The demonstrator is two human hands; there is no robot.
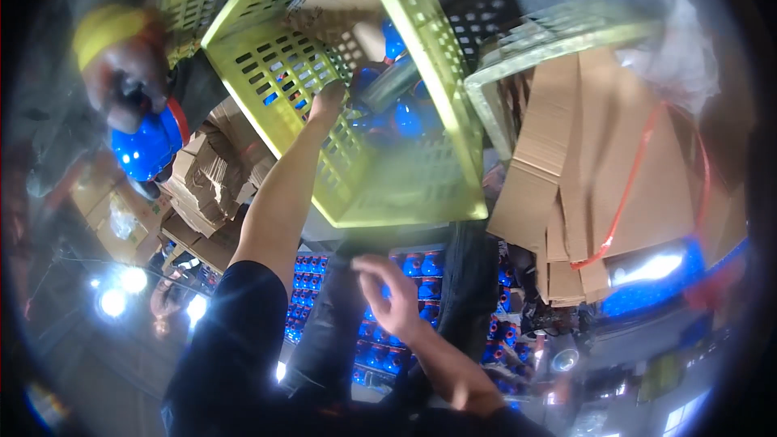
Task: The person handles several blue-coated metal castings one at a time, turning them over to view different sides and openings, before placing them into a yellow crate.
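Observation:
My left hand (327,100) reaches deep into a yellow-green slatted plastic crate (370,217), which looks tilted toward me. Its fingers are hard to make out, so I cannot tell what it holds. Near it in the crate lie glossy blue rounded pieces (407,117) and a greyish, shiny, elongated piece (392,86). Below the crate's near edge is my right hand (390,298), slightly blurred. Its fingers are curved and apart from the thumb, with nothing visible between them.
Flattened cardboard (603,154) with a red strap (627,214) leans in another crate (494,73) at right. Torn cardboard (202,182) lies left. A glossy blue object with a red rim (150,144) is at upper left. Rows of blue pieces (380,352) show beyond my legs.

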